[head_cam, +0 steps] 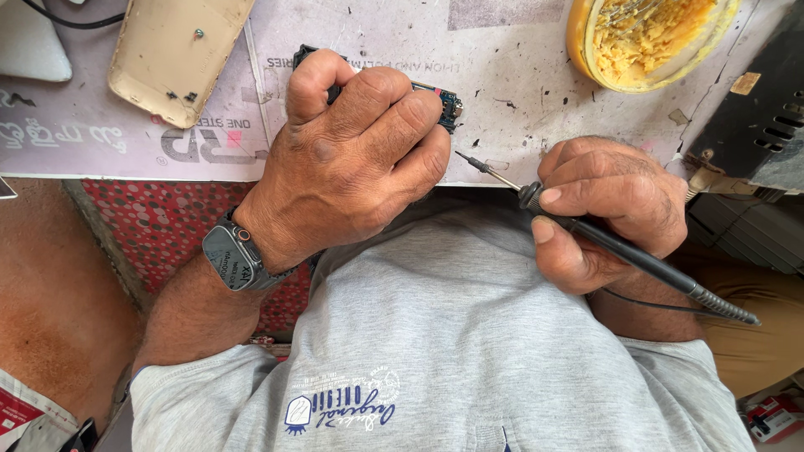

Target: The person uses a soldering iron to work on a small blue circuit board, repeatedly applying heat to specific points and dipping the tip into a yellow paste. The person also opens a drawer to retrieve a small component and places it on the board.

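My left hand (pixel 352 159), with a dark smartwatch (pixel 234 258) on its wrist, is closed over a small dark circuit board (pixel 448 105) and presses it on the worktable (pixel 502 50) near the front edge. Most of the board is hidden under the fingers; only its ends show. My right hand (pixel 611 209) grips a black soldering iron (pixel 636 255) like a pen. Its thin metal tip (pixel 469 161) points up and left, just short of my left hand's fingers and a little below the board. The iron's cord trails off to the right.
A round yellow tub of crusty yellow paste (pixel 649 38) stands at the back right. A beige plastic casing (pixel 172 54) lies at the back left, beside a white object (pixel 29 42). A black device (pixel 754 117) sits at the right edge. My grey shirt (pixel 469 335) fills the foreground.
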